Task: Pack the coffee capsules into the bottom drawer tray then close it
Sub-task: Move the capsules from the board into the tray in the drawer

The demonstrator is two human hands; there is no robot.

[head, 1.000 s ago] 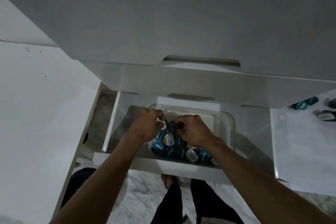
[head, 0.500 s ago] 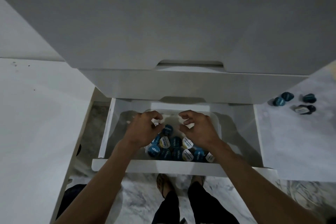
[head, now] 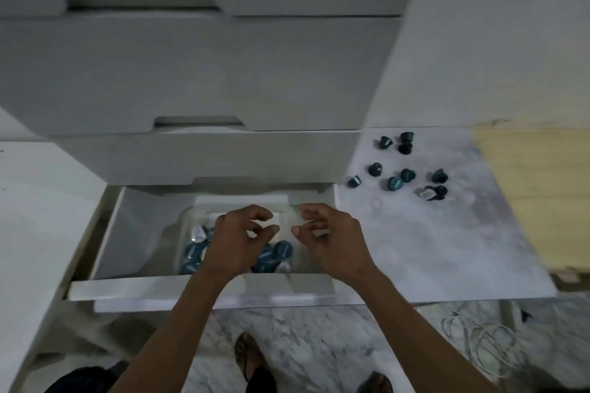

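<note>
The bottom drawer (head: pixel 198 292) of a white cabinet stands pulled out. Inside it a clear tray (head: pixel 180 226) holds several blue coffee capsules (head: pixel 194 250), partly hidden under my hands. My left hand (head: pixel 238 238) hovers above the tray with loosely curled fingers and holds nothing. My right hand (head: pixel 332 236) hovers beside it, over the tray's right part, fingers also loosely curled and empty. Several more loose blue capsules (head: pixel 396 183) lie on the marble-look surface to the right of the drawer.
Closed white drawers (head: pixel 191 73) rise above the open one. A white wall or panel (head: pixel 38 233) borders the left. A marble floor with my feet (head: pixel 252 357) lies below, and a coiled white cable (head: pixel 479 341) sits at lower right. A yellow strip (head: pixel 536 188) edges the right.
Both hands have let go of the capsules and lifted out of the tray, fingers loosening. The camera has swung right, bringing the loose capsules on the right surface into view.
</note>
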